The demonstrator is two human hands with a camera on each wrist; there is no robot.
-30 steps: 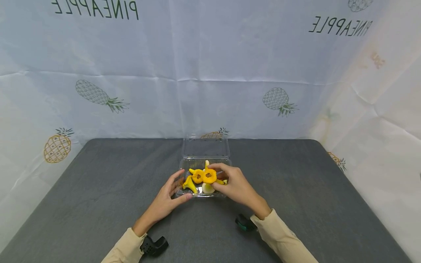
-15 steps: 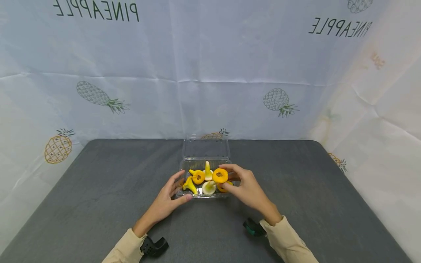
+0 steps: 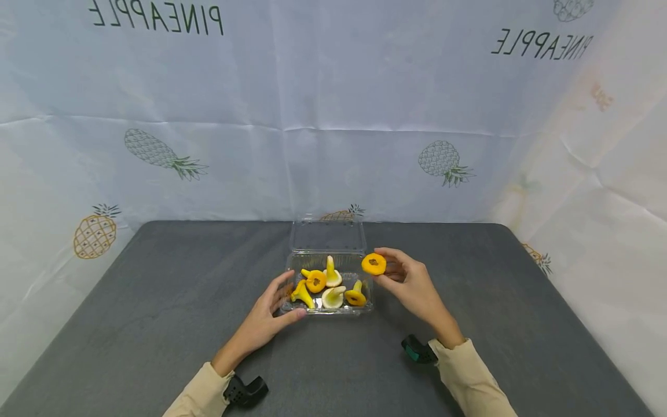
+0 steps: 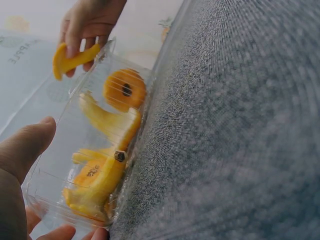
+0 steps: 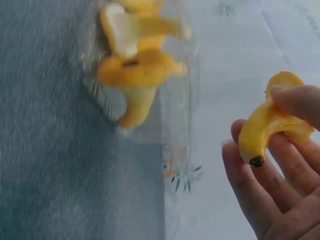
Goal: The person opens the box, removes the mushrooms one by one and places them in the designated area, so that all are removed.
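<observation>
A clear plastic clamshell box [image 3: 294, 301] [image 4: 50, 185] [image 5: 180, 75] sits open on the dark grey table [image 3: 156, 301], its lid [image 3: 327, 234] tipped back. Several yellow and orange toy mushrooms [image 3: 314, 281] [image 4: 102, 177] [image 5: 137, 70] lie inside. My right hand [image 3: 409, 281] [image 5: 280, 165] holds one orange mushroom [image 3: 373, 263] [image 4: 70, 59] [image 5: 267, 122] in its fingertips, lifted just right of the box. My left hand [image 3: 271, 307] [image 4: 22, 165] grips the box's left front corner, thumb on the front rim.
A pineapple-print cloth [image 3: 333, 116] hangs behind the table and along the right side. Black wrist camera mounts [image 3: 245, 391] [image 3: 417, 351] sit at my cuffs. Bare tabletop stretches left and right of the box.
My right hand has lifted an orange mushroom out of the box and carried it up and to the right. The left hand has stayed on the box.
</observation>
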